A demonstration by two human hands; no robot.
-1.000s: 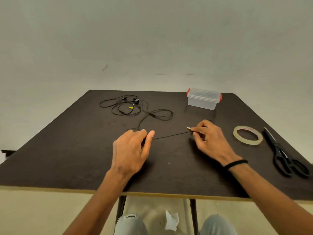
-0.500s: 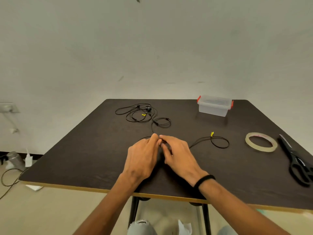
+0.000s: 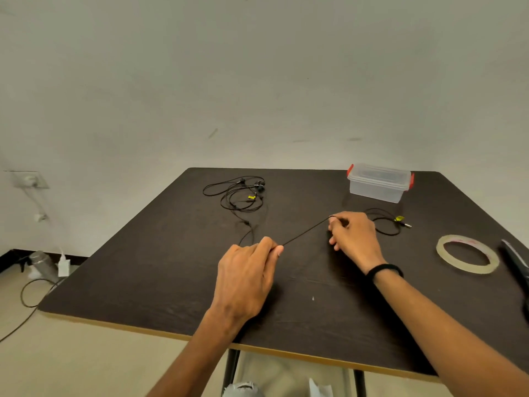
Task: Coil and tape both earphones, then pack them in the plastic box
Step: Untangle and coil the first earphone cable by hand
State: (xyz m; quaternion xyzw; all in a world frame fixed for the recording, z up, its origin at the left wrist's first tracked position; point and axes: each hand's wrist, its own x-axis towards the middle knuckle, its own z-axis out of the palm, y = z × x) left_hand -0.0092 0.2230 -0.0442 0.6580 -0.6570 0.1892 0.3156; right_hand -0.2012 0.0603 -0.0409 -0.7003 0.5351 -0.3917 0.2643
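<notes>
A black earphone cable (image 3: 306, 231) runs taut between my two hands above the dark table (image 3: 143, 267). My left hand (image 3: 246, 277) pinches it at the near end. My right hand (image 3: 353, 234) pinches it further right, and the cable's loop with a yellow tag and the plug (image 3: 400, 220) lies just beyond that hand. The tangled earbuds end of the earphones (image 3: 240, 194) rests at the table's back left. A clear plastic box (image 3: 378, 183) with red latches stands closed at the back right.
A roll of clear tape (image 3: 466, 253) lies flat on the right. Black scissors (image 3: 515, 266) lie at the right edge, partly cut off. On the floor at left are a metal bottle (image 3: 43, 265) and a cable.
My hands, close together half a second ago, have spread apart. The right hand slid right along the cable, pulling a stretch taut. The camera view has shifted slightly.
</notes>
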